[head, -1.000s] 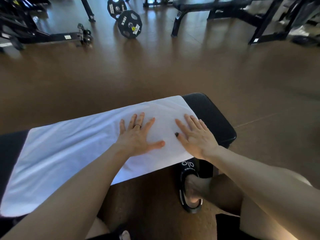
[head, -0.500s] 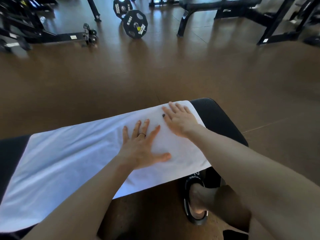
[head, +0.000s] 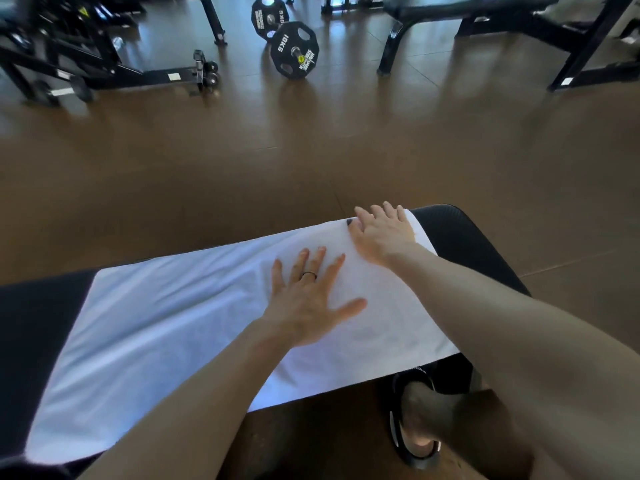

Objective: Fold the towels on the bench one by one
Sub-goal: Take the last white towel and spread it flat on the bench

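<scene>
A white towel (head: pixel 166 327) lies spread flat along the black padded counter (head: pixel 38 323), covering most of its top. To the left of the towel a bare stretch of the counter shows, and the towel's near edge hangs just over the counter's front side. The cloth looks smooth, with only faint creases near its middle.

The left hand (head: pixel 308 306) rests palm down on the towel, right of the towel's middle, with fingers spread wide and the thumb stretched out to the right. A dark ring (head: pixel 309 274) sits on one finger. It grips nothing; it lies flat on the cloth.

The right hand (head: pixel 382 235) lies further right, at the towel's far right corner, palm down with the fingers held close together and reaching to the far edge. The thumb has a dark nail. Whether the fingertips curl over the edge cannot be told.

Right of the towel the rounded end of the counter is bare. Below the towel's right end a foot in a black sandal (head: pixel 414 427) stands on the brown floor (head: pixel 311 161). Well beyond the towel, a black weight plate (head: pixel 294 50) marked 10KG lies on the floor among dark frames.
</scene>
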{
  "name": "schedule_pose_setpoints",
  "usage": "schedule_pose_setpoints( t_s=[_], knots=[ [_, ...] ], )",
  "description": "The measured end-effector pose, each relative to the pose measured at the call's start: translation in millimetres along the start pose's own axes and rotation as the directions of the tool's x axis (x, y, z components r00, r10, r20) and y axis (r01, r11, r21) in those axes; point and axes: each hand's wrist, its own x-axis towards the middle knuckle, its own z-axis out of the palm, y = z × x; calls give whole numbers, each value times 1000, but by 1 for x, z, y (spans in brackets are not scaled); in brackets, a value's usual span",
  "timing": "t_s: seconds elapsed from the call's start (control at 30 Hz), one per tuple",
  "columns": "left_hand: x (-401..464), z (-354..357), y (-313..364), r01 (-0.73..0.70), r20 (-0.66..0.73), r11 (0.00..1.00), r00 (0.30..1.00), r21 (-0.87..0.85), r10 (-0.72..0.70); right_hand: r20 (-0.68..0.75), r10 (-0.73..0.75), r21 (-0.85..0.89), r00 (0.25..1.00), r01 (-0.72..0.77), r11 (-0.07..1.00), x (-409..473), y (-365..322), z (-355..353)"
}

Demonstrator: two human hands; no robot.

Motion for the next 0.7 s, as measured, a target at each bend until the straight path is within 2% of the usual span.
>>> schedule_pose_setpoints(
  t_s=[0.07, 0.13, 0.17, 0.23, 0.3, 0.4, 0.5, 0.53, 0.6, 0.7],
  knots=[
    [9, -16, -13, 0, -169, 988, 985, -153, -27, -52, -113, -10, 992, 112, 994, -3, -28, 1],
    [19, -32, -35, 19, -348, 988, 935, -153, -72, -73, -236, 23, 969, 238, 971, -12, -60, 8],
    [22, -36, -51, 67, -340, 990, 934, -123, -106, -68, -267, 41, 961, 271, 962, -16, -76, 13],
    [22, -32, -83, 162, -167, 985, 971, -58, -169, -60, -278, 51, 959, 281, 958, -22, -93, 23],
    [15, -23, -109, 162, -79, 986, 984, 33, -159, -76, -249, 50, 965, 253, 966, -22, -96, 33],
    [13, -25, -137, 201, -110, 980, 974, 8, -199, -103, -234, 74, 967, 242, 967, -18, -96, 33],
    [19, -37, -152, 246, -101, 968, 963, -56, -250, -321, -192, 106, 927, 237, 966, -27, -104, 32],
    [19, -40, -154, 242, -110, 966, 962, -87, -251, -352, -177, 129, 919, 235, 963, -32, -106, 33],
    [16, -46, -154, 208, -152, 974, 964, -94, -220, -293, -198, 99, 935, 236, 967, -41, -106, 41],
    [11, -46, -154, 94, -310, 995, 945, -41, -102, -226, -214, 47, 950, 230, 972, -41, -105, 46]
  ],
)
